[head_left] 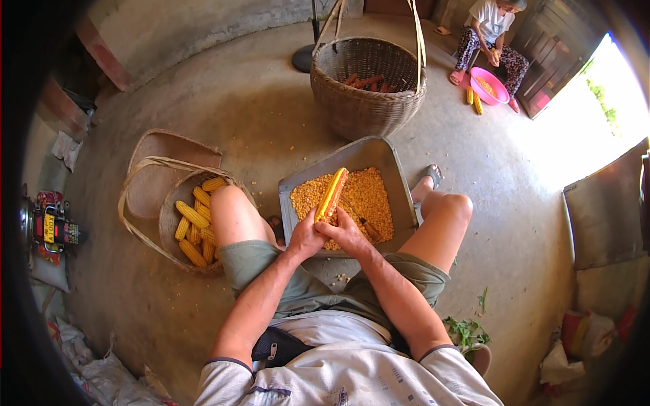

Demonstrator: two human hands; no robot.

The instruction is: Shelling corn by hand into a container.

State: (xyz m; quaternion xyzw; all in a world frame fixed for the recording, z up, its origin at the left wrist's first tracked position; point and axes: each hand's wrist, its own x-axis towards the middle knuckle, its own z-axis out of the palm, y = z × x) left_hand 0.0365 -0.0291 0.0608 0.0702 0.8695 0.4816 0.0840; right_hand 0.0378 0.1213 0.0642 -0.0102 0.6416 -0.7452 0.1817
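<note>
My left hand (pixel 308 235) and my right hand (pixel 349 233) together hold the lower end of a corn cob (pixel 332 192). Yellow kernels cover one side of the cob; a reddish stripe shows where kernels are off. Below the hands, a grey metal scoop-shaped pan (pixel 401 190) sits between my legs with loose corn kernels (pixel 368 190) spread in it. A tool with a wooden handle (pixel 372 231) lies on the kernels, partly hidden by my right hand. Beside my left knee, a wicker basket (pixel 170 223) holds several whole corn cobs (pixel 192 214).
A large woven basket (pixel 365 109) with reddish cobs stands beyond the pan. Behind the left basket lies a woven scoop (pixel 152 147). At the upper right, a seated person handles corn over a pink basin (pixel 500 96). Green leaves (pixel 464 330) lie at lower right.
</note>
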